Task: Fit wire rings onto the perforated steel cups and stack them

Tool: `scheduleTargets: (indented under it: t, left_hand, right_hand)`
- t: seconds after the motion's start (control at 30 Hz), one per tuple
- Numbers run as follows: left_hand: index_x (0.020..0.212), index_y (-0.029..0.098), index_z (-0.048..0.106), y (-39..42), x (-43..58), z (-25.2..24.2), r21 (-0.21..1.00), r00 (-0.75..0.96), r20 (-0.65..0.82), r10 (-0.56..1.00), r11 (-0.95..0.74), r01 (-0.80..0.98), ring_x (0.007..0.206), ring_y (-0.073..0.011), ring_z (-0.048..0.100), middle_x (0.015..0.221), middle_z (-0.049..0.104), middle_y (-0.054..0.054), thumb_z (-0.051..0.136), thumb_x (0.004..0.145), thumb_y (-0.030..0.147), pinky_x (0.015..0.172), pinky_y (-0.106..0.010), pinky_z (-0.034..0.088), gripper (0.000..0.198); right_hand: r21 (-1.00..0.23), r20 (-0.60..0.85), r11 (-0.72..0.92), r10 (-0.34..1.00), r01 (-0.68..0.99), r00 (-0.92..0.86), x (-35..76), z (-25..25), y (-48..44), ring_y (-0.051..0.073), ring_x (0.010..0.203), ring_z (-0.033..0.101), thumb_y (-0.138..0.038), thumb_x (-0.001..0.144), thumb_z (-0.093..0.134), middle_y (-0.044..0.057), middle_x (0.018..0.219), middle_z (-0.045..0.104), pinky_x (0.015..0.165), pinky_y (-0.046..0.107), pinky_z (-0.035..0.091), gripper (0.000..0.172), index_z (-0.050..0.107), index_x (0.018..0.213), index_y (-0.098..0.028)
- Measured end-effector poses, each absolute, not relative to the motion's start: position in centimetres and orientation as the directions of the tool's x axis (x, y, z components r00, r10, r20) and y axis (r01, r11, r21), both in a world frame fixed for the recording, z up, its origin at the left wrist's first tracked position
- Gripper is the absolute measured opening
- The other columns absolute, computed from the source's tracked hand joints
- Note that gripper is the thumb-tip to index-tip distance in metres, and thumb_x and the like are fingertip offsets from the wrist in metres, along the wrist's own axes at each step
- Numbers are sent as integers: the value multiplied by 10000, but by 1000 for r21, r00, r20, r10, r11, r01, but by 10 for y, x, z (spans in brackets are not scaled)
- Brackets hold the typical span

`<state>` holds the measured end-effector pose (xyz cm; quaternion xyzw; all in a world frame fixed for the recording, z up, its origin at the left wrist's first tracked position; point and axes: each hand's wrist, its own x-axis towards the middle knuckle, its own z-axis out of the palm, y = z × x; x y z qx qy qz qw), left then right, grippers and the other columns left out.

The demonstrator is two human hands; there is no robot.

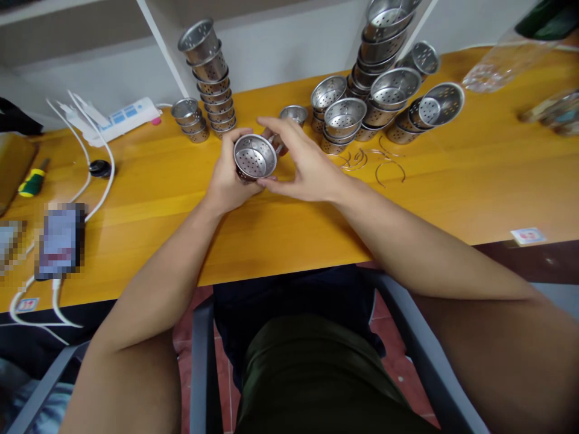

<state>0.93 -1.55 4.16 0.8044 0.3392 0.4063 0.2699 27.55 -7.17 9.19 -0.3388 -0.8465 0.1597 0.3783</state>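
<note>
A perforated metal cup (256, 158) is held above the table, its open top tilted toward me. My left hand (226, 172) wraps around the cup's left side. From the right, my right hand (305, 161) grips it, thumb at the front lower rim and fingers bent behind the right side. Between those fingers a small metal loop (275, 143) shows at the rim; how it joins the cup is unclear. A thin wire appears inside the cup. Just beyond my right fingers stands another perforated cup (294, 113).
A tall stack of perforated cups (215, 90) stands back left, with several more stacks (346, 117) back right. Bent wires (389, 172) lie in front of them. Leftward are a power strip (129, 120), a phone (61, 241), white cables and a screwdriver (32, 182). A clear bottle (502, 63) lies far right.
</note>
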Motion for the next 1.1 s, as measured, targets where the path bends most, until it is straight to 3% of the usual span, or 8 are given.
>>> scheduleTargets:
  t: [0.1, 0.3, 0.4, 0.47, 0.53, 0.67, 0.8, 1.1]
  left_hand:
    - [1795, 359, 403, -7, 8, 34, 682, 434, 507, 745, -655, 327, 1784, -522, 585, 1759, 690, -112, 989, 784, 1172, 1457, -791, 559, 1425]
    - [1897, 397, 226, -2, 7, 31, 632, 413, 608, 678, -728, 265, 1785, -537, 675, 1803, 667, -207, 1024, 886, 1010, 1429, -768, 630, 1426]
    - [1965, 414, 222, -6, 5, 37, 612, 391, 575, 719, -695, 378, 1974, -542, 464, 1973, 549, -224, 1100, 922, 831, 1584, -762, 500, 1425]
    - [2011, 450, 176, -5, 2, 38, 616, 386, 555, 737, -675, 405, 1985, -532, 452, 2065, 458, -217, 1063, 980, 822, 1596, -778, 487, 1410]
    - [2035, 457, 155, -2, -2, 34, 633, 378, 539, 753, -658, 408, 1945, -537, 509, 2097, 420, -230, 1013, 1022, 858, 1552, -801, 526, 1387]
    - [1958, 383, 396, 0, -7, 31, 658, 367, 524, 769, -638, 399, 1824, -537, 629, 2010, 537, -244, 986, 1023, 894, 1504, -786, 563, 1218]
    - [1778, 289, 617, -10, -7, 41, 614, 450, 505, 736, -673, 412, 1673, -489, 748, 1833, 709, -232, 892, 1074, 903, 1479, -714, 602, 973]
    - [1710, 273, 674, -18, -3, 52, 612, 479, 483, 733, -674, 415, 1648, -462, 770, 1788, 761, -211, 935, 1068, 842, 1488, -658, 604, 897]
  right_hand:
    - [-506, 451, 718, 693, 478, -563, 281, 114, -63, 487, 1580, 724, -507, 1042, 1062, 215, 1797, 685, 1416, 646, 609, 1048, 577, 1946, -293]
    - [-431, 203, 706, 683, 562, -702, 272, 169, -34, 378, 1411, 777, -399, 931, 1150, 160, 1741, 721, 1210, 474, 673, 822, 711, 1614, -273]
    - [-368, 117, 725, 658, 583, -744, 266, 196, -15, 357, 1371, 789, -254, 899, 1158, 152, 1723, 771, 1171, 452, 668, 979, 658, 1740, -227]
    - [-267, 92, 732, 666, 627, -740, 270, 211, 4, 404, 1447, 788, -184, 929, 1124, 217, 1797, 732, 1227, 483, 645, 1053, 621, 1852, -131]
    - [-138, 112, 675, 738, 725, -666, 280, 222, 28, 495, 1582, 765, -172, 981, 1120, 299, 1844, 687, 1295, 502, 606, 968, 686, 1838, -51]
    - [-30, 43, 366, 930, 930, -365, 297, 219, 74, 582, 1723, 711, -425, 1051, 1156, 417, 1799, 732, 1453, 609, 493, 1046, 672, 1843, 56]
    - [89, -147, 245, 962, 965, -231, 296, 199, 95, 634, 1756, 680, -392, 1134, 1076, 468, 1700, 775, 1537, 783, 315, 855, 769, 1713, 157]
    - [89, -230, 212, 955, 973, -187, 306, 194, 107, 560, 1642, 773, -391, 1078, 1107, 399, 1711, 800, 1333, 611, 556, 908, 786, 1816, 30]
